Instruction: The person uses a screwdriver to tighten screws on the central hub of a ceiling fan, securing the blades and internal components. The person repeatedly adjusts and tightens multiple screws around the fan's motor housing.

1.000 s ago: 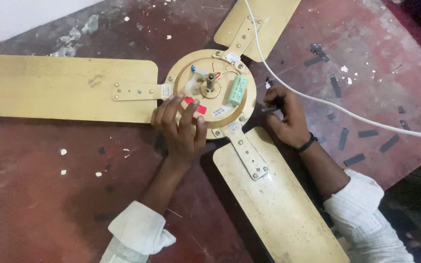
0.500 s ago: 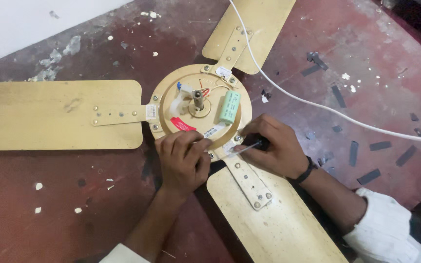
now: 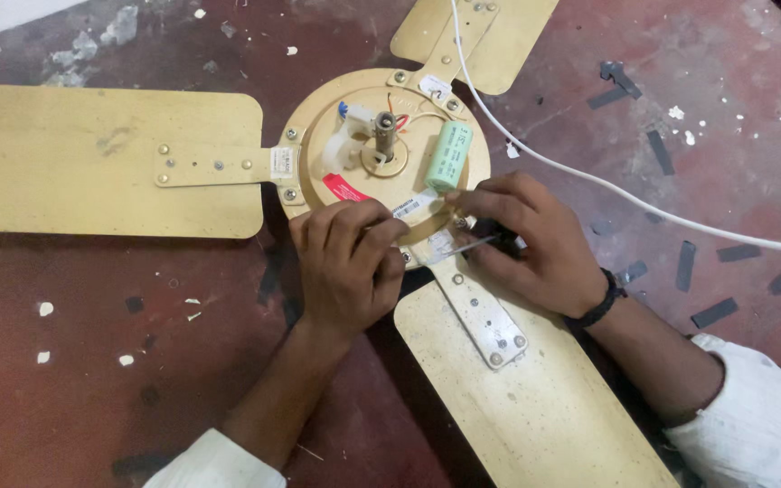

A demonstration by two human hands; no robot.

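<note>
The fan hub (image 3: 381,154) lies face up on the red floor (image 3: 92,361), three blades spreading left, up and down-right. At its lower rim the left hand (image 3: 345,267) presses down, fingers curled together. The right hand (image 3: 535,239) pinches a thin tool (image 3: 472,246) against the lower blade's bracket (image 3: 481,312). A green capacitor (image 3: 449,155) sits just above; a white cord (image 3: 644,203) runs right, with open floor beyond.

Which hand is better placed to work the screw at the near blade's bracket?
Right, probably. The right hand holds a thin metal screwdriver pointed at the gold ceiling-fan motor hub by that bracket; the left hand only rests on the hub's rim.
</note>
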